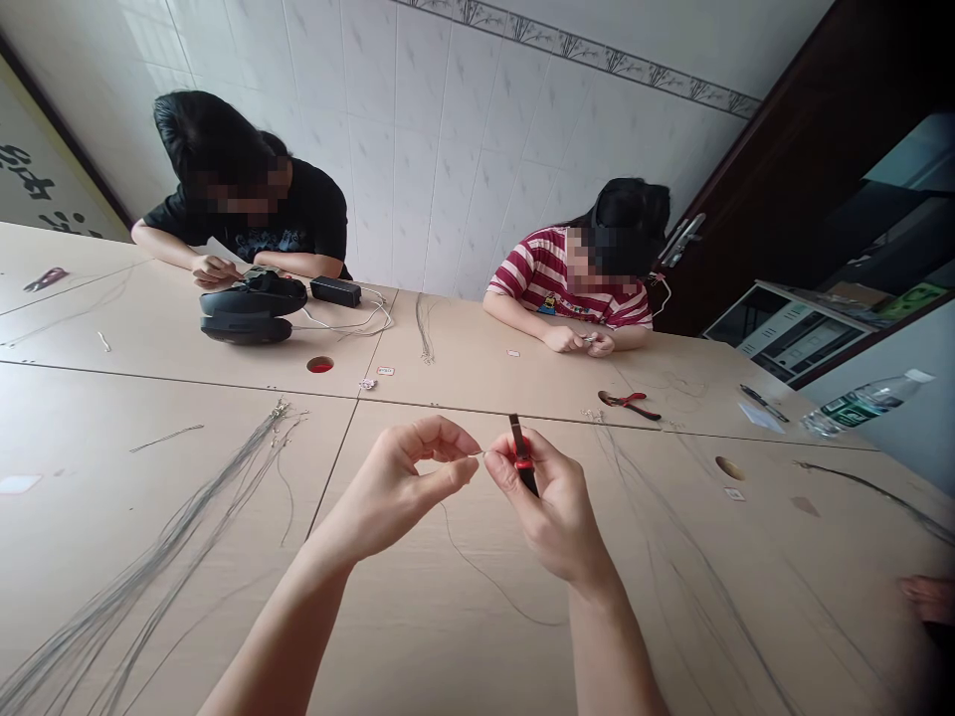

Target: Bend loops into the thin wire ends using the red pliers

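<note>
My left hand (407,482) pinches the end of a thin cord (496,587), which hangs in a loose curve over the table. Its fingertips almost meet those of my right hand (548,497). The right hand is closed around small red and black pliers (524,459), their dark jaws pointing up; its thumb and forefinger are pinched near the cord's end, and what lies between them is too small to make out. To the left lies a long bundle of grey cords (216,487) with small metal ends. More thin cords (671,507) are spread to the right.
Two people sit across the table (463,388), one in black, one in striped red. A black case (246,328), black box (335,290), red-handled pliers (631,405), a pen (762,402) and a water bottle (869,401) lie on it. Cable holes (320,365) pierce the top.
</note>
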The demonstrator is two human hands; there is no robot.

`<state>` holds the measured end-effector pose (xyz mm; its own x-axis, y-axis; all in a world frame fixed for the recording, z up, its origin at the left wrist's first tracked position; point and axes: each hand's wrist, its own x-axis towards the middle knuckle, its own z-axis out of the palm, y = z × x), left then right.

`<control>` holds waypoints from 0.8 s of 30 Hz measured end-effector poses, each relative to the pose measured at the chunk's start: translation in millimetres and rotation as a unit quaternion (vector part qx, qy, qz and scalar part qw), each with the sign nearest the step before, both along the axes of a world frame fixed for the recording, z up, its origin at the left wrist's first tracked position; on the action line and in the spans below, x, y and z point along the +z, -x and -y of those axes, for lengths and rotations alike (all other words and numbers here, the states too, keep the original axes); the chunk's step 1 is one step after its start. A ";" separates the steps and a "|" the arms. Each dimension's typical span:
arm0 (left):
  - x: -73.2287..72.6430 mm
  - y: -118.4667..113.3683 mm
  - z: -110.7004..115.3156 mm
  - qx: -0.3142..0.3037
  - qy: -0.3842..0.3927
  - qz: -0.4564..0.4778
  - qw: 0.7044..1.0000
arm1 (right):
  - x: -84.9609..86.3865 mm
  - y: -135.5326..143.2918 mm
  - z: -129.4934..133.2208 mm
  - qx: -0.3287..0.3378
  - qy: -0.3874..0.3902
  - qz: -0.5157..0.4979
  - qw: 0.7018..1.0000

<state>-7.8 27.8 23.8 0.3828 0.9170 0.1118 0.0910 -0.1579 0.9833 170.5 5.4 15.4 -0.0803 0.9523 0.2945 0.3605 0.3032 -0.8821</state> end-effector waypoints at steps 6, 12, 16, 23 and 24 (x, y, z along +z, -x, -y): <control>1.9 -2.5 1.0 0.019 -0.036 -0.045 0.998 | -3.3 0.5 0.4 0.002 -0.010 0.005 1.000; 3.9 -3.3 1.9 0.034 -0.040 -0.069 0.996 | -4.3 1.2 -0.2 -0.008 -0.012 0.029 0.999; 4.3 -3.3 3.0 0.039 -0.040 -0.078 0.995 | -4.0 0.9 0.9 -0.012 -0.012 0.040 0.999; 4.2 -3.8 2.2 0.044 -0.033 -0.091 0.994 | -4.3 0.5 1.7 -0.011 -0.011 0.047 0.999; 4.2 -3.9 2.2 0.044 -0.033 -0.092 0.994 | -3.9 0.6 1.6 -0.012 -0.013 0.047 0.999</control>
